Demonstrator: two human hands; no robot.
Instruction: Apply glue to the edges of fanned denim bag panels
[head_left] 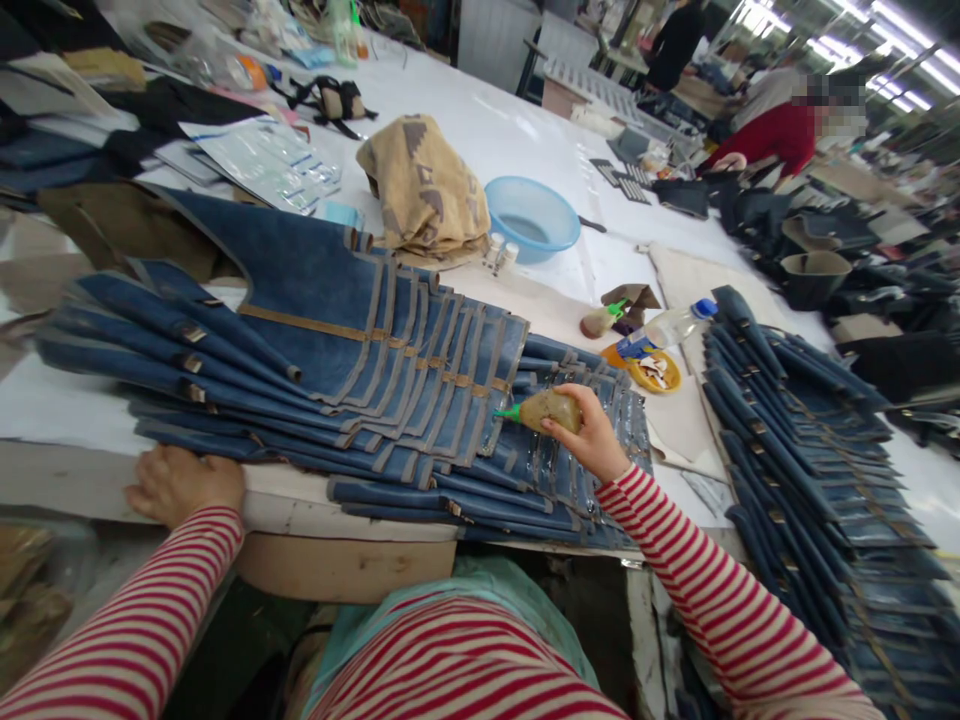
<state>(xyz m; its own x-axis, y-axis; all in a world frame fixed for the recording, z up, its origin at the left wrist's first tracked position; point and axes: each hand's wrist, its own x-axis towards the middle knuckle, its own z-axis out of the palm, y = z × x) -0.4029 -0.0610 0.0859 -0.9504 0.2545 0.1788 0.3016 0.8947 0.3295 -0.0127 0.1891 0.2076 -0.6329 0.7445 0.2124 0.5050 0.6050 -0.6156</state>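
My right hand (596, 435) grips a small squeeze bottle (546, 409) of brownish glue with a green nozzle. The nozzle points left at the edge of a fanned row of blue denim pieces (360, 340) with grey borders and tan strips. The pieces under the nozzle look wet and shiny. My left hand (182, 483) rests fingers down on the white table's front edge (300, 500), touching the lower left end of the denim stack. Both sleeves are red and white striped.
A second row of denim pieces (795, 440) lies at the right. Behind are a blue plastic bowl (531, 217), a folded tan towel (424, 190), another glue bottle (600, 320), a clear water bottle (664, 328) and a yellow dish (656, 372). A person in red (776, 135) works far right.
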